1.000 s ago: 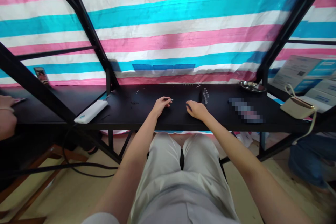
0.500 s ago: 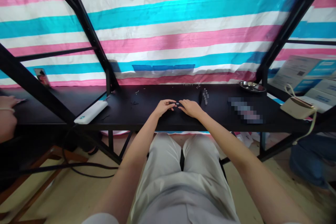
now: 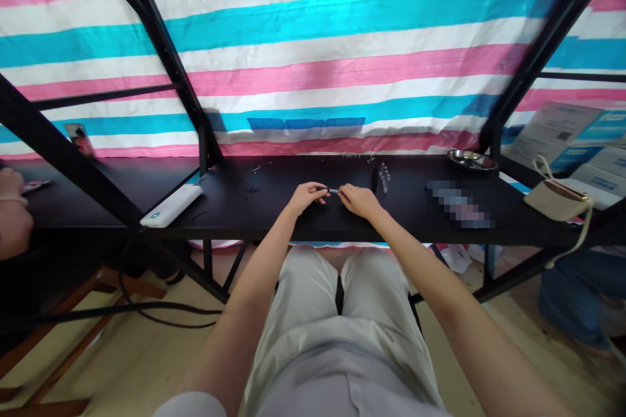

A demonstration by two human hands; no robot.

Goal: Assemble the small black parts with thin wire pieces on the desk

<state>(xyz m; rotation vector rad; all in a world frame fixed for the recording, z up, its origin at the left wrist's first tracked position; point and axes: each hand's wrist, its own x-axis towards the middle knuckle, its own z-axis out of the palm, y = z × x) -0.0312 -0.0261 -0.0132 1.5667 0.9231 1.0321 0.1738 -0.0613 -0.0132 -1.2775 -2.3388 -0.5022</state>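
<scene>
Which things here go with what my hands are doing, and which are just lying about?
In hand:
slim piece, between left hand and right hand
probably the row of small pieces

Apparently lying about:
white oblong case
beige pouch

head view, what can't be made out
Head view: ends of the slim grey rod, hidden by the left hand and right hand.
Head view: details of the long pixelated grey item, blurred by mosaic.
Head view: rest of the blue denim trousers, cut by the right edge.

R hand [image 3: 359, 201], apart from rod [image 3: 334, 191] 1 s ago, now pinches its R end. More rod shows btwn it & L hand [image 3: 308, 198].
</scene>
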